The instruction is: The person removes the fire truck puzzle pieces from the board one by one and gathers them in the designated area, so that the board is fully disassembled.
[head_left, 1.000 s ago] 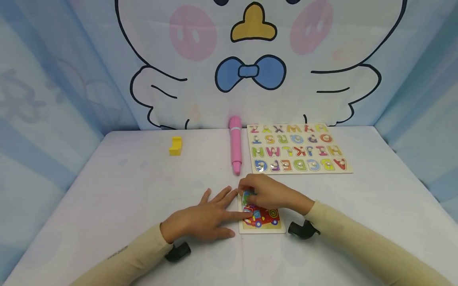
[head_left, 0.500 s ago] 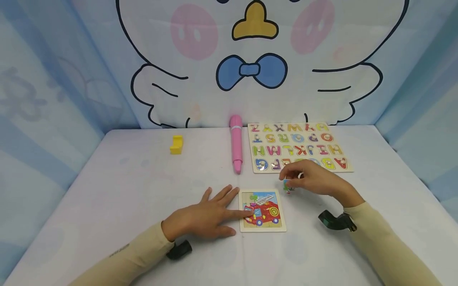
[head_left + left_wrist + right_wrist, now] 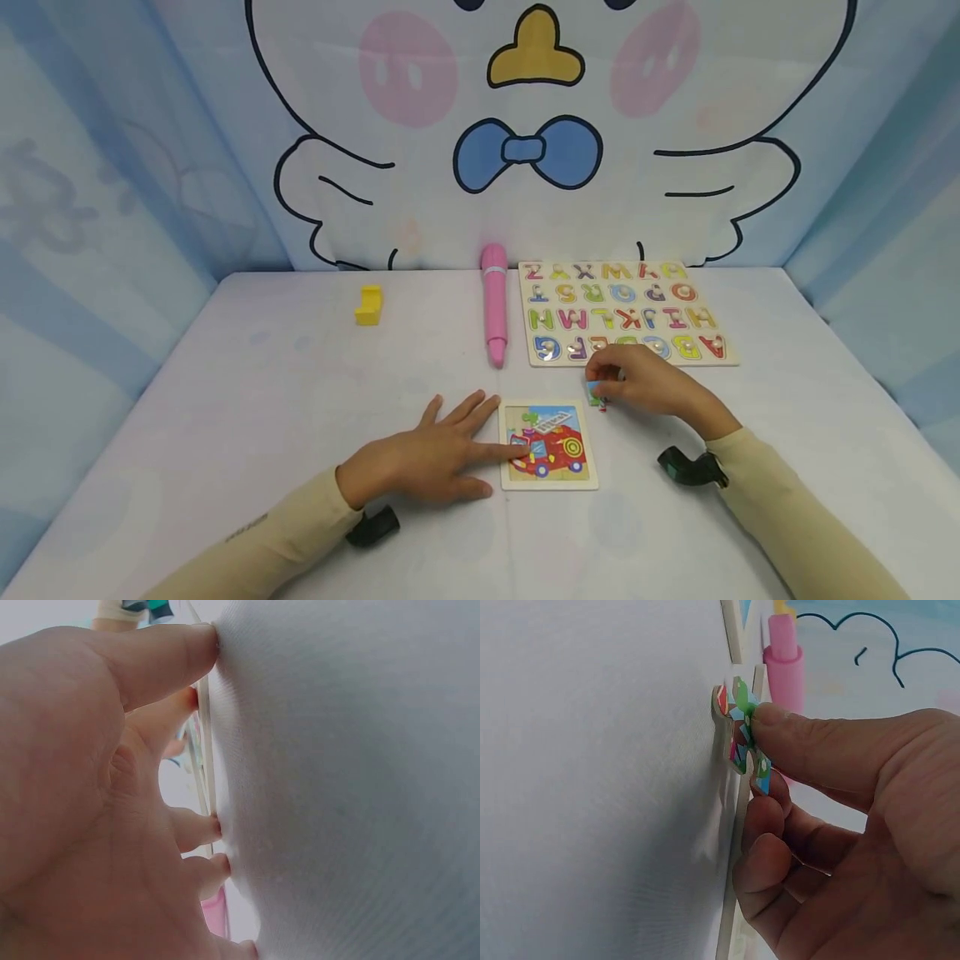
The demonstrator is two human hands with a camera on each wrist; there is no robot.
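The puzzle piece point(image 3: 740, 724) is pinched edge-on between thumb and fingers of the right hand point(image 3: 641, 379), beside the puzzle tray point(image 3: 555, 485). That narrow grip could let it twist, or its knobs snag the worktop point(image 3: 525, 550). The left hand point(image 3: 427, 458), fingers spread, grips nothing; one fingertip touches the tray, which might slide if pressed lightly.

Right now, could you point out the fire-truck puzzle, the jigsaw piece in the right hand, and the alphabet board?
Fire-truck puzzle point(image 3: 558, 447): head view, on the printed truck.
Jigsaw piece point(image 3: 739, 739): right wrist view, on its printed face.
Alphabet board point(image 3: 608, 305): head view, on bare wood between letters.
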